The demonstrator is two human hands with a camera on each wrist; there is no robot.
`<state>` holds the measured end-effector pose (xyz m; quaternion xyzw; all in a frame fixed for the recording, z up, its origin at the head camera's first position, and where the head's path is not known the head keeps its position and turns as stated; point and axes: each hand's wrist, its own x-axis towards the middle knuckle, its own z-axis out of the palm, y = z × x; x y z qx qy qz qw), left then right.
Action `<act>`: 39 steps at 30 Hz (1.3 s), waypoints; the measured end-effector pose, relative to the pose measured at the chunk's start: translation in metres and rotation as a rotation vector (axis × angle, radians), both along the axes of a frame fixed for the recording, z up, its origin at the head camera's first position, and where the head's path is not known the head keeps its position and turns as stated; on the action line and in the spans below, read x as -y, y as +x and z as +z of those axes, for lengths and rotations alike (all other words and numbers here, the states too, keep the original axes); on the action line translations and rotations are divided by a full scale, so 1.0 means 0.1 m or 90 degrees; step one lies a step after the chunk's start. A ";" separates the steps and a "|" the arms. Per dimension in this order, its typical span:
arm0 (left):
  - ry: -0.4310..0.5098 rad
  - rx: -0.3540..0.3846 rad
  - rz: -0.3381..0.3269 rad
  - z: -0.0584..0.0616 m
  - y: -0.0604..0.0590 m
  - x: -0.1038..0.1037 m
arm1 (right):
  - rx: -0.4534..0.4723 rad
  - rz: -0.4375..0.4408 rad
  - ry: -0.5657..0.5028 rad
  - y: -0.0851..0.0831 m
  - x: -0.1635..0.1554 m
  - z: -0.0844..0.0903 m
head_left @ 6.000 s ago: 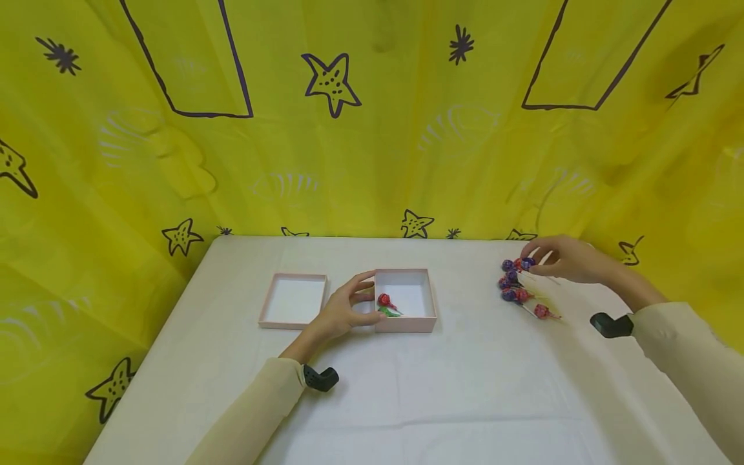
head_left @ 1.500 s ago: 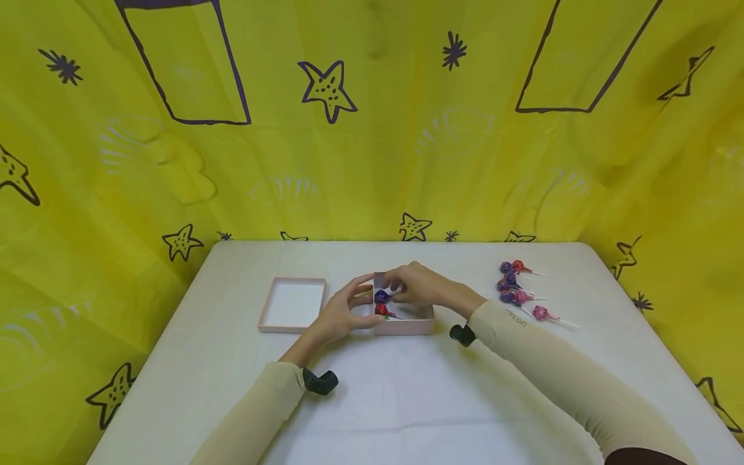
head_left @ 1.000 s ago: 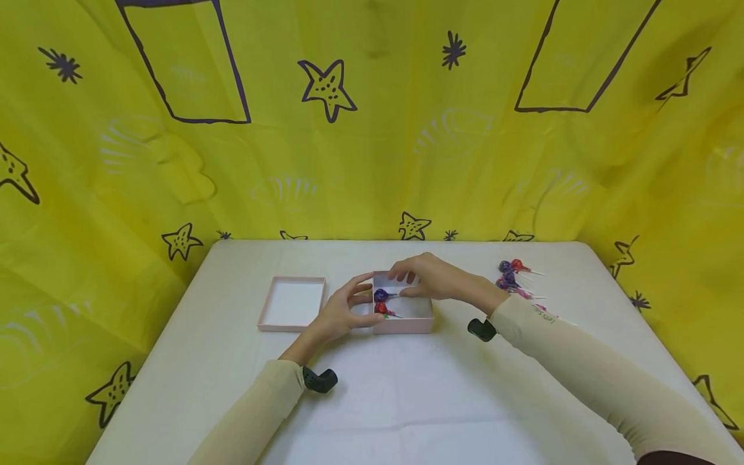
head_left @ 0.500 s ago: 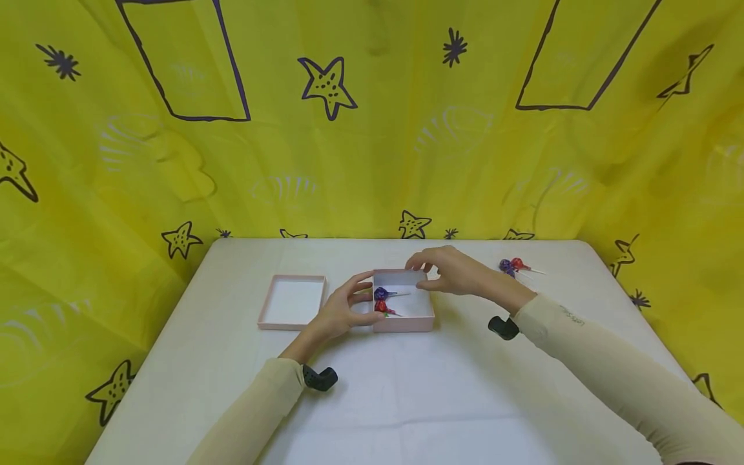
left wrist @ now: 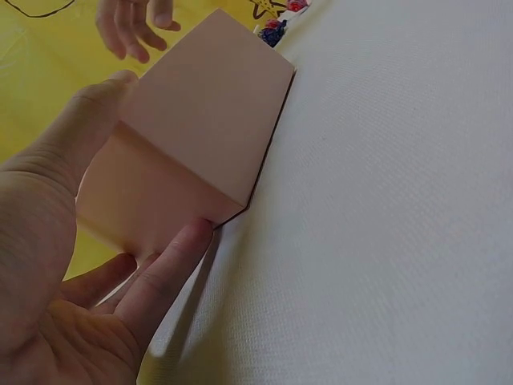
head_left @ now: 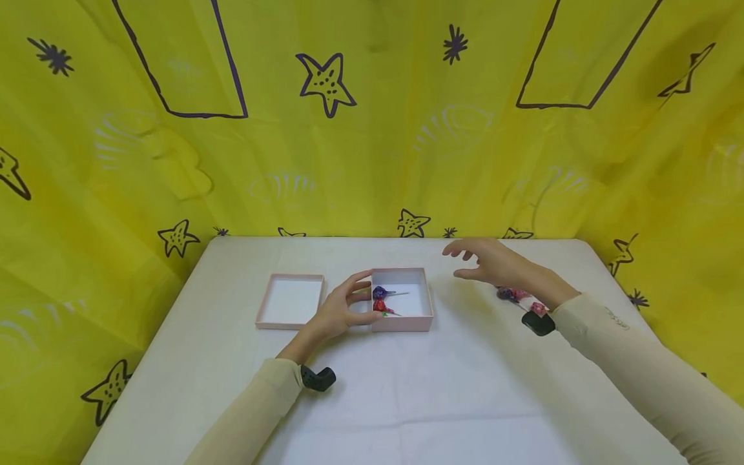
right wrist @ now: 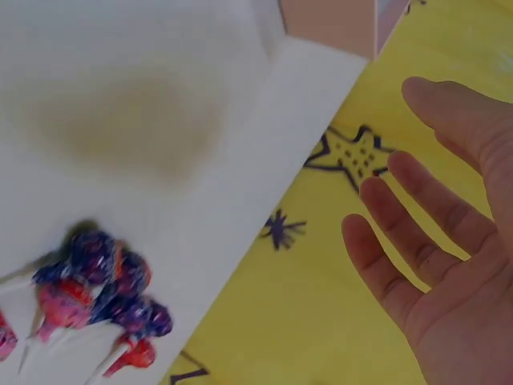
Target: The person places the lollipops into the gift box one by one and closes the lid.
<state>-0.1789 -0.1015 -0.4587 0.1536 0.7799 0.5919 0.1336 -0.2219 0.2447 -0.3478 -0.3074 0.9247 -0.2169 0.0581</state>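
Here, the left hand (head_left: 334, 315) grips the left side of a square, pale pink cardboard box (head_left: 402, 324) with a white interior, standing on the white-covered bench (head_left: 360, 413). The right hand (head_left: 494, 261) is released, hanging in the air to the right of the box, fingers loosely bent and touching nothing. Inside the box, near its left wall, lie a purple-wrapped lollipop (head_left: 380, 292) and a red-wrapped lollipop (head_left: 380, 305), with a bit of green beside the left thumb.

The box looks light and stiff, probably quick to slide if nudged; a gentle hold on its outer walls suits it, as a hard squeeze might bow the card. The lollipops seem hard and light, their wrappers likely slick, so the round head or the base of the stick should give the surest pinch.

A heap of purple, red and pink lollipops (right wrist: 94, 263) lies on the bench to the right, sticks splayed and apt to snag; the right arm partly hides it from the head camera. Left of the box lies a shallow, pink-rimmed tray (head_left: 278, 325). A yellow patterned curtain (head_left: 372, 161) hangs behind.
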 end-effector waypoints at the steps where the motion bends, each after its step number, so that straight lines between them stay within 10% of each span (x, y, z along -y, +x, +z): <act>1: 0.001 0.000 0.000 0.00 0.00 0.00 | 0.002 -0.008 0.001 -0.01 -0.05 0.00; 39: 0.023 -0.008 -0.011 -0.02 -0.01 0.02 | 0.032 -0.147 0.010 -0.48 -1.23 -0.52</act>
